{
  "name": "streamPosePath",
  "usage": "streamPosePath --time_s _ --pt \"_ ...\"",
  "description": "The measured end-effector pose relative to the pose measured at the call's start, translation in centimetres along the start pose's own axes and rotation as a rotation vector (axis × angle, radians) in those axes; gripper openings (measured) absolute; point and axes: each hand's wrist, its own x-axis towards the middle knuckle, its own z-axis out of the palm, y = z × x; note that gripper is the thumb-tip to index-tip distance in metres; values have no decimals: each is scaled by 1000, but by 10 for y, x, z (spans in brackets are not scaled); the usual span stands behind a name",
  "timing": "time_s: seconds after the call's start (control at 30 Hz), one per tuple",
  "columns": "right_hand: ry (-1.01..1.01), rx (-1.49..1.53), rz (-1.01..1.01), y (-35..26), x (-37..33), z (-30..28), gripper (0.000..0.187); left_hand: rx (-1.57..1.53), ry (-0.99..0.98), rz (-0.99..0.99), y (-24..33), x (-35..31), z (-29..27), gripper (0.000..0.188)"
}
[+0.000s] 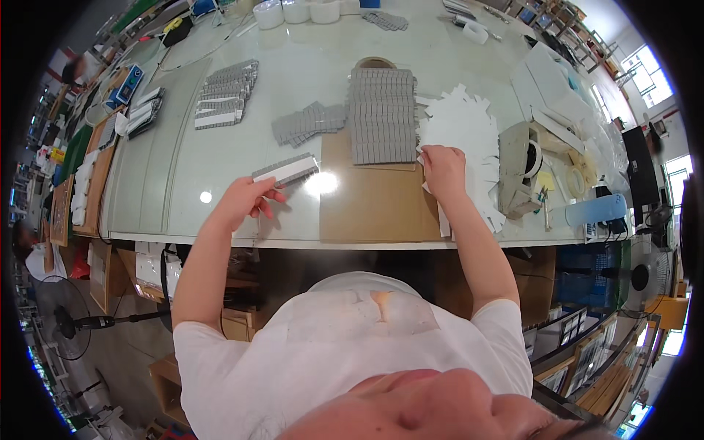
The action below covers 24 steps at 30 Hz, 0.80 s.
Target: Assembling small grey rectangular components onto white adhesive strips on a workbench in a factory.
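The person wears a white short-sleeved T-shirt with a faint orange-brown stain on the chest. Both forearms are bare, and neither the left hand [242,202] nor the right hand [444,170] wears a glove.

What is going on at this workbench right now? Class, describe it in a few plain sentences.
A person in a white shirt stands at a glass-topped table. The left hand holds a grey strip with a white face just above the table. The right hand rests on a fanned pile of white paper pieces. Between the hands lies a brown cardboard sheet, with a neat stack of grey strips at its far end. More grey strips lie in smaller heaps farther left.
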Motion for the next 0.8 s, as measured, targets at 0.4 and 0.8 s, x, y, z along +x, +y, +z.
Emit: streamPosePath --time_s 0.4,0.8 --pt "-99 -171 -69 1 4 -10 7 762 494 238 -10 -9 14 36" --pt "43 -102 -28 -40 -91 -73 23 913 204 1129 -44 -11 160 56"
